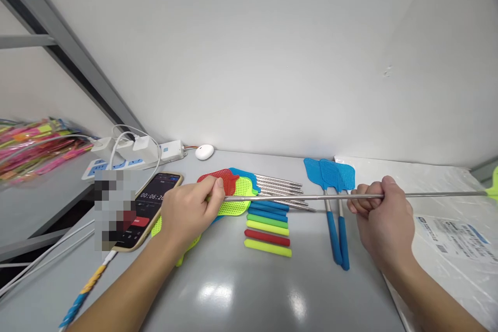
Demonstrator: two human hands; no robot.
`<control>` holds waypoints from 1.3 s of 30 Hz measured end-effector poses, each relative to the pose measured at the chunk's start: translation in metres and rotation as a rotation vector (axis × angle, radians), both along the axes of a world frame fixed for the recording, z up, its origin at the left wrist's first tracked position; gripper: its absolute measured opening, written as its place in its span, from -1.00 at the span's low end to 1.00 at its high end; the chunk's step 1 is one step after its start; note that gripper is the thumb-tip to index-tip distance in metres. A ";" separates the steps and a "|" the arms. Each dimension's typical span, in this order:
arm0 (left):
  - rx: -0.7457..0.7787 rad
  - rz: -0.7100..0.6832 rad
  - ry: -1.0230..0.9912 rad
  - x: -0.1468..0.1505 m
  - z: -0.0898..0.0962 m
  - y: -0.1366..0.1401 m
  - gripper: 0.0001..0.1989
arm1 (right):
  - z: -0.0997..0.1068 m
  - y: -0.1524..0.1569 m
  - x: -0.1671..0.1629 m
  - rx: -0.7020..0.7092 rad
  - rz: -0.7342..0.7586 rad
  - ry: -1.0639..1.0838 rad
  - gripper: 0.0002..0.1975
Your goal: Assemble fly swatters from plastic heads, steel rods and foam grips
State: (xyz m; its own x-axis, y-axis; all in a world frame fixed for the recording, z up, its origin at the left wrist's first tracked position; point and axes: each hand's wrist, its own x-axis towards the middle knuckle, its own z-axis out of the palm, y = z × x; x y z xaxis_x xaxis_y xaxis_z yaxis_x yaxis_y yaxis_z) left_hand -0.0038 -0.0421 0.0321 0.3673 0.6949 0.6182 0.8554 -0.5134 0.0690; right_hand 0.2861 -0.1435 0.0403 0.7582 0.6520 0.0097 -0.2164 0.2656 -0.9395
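Observation:
A telescopic fly swatter (288,198) is stretched level across the view, its thin metal rod drawn long. My left hand (194,207) is closed round its left end; the grip inside the fist is mostly hidden. My right hand (385,218) is wrapped round the rod farther right. The swatter's yellow-green head (494,184) is cut off by the right edge. Below and behind the rod lie loose metal rods (280,184), a red swatter head (218,179), a yellow-green swatter head (239,202) and several coloured handle sleeves, including a red one (267,237).
Two blue fly swatters (334,218) lie right of centre. A phone (150,202) showing a timer rests at the left, near a power strip (171,150) with cables. A white round case (204,152) sits by the wall. Plastic wrapping (439,176) covers the right side.

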 end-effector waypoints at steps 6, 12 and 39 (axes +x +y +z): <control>-0.004 -0.198 -0.006 0.019 -0.009 -0.020 -0.63 | -0.011 -0.009 -0.024 0.047 0.119 -0.035 -0.51; -0.050 -0.275 -0.003 0.029 -0.015 -0.030 -0.63 | -0.028 -0.012 -0.036 -0.055 0.238 -0.049 -0.46; -0.110 -0.087 0.061 -0.006 -0.001 0.011 -0.61 | -0.007 0.002 0.007 0.113 0.092 0.014 -0.44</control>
State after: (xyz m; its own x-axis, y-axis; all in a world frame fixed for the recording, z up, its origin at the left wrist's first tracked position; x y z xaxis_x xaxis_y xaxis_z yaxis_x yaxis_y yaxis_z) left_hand -0.0099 -0.0309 0.0315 0.4637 0.7212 0.5147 0.8123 -0.5780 0.0781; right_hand 0.2931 -0.1419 0.0336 0.6960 0.7139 0.0764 -0.2578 0.3478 -0.9014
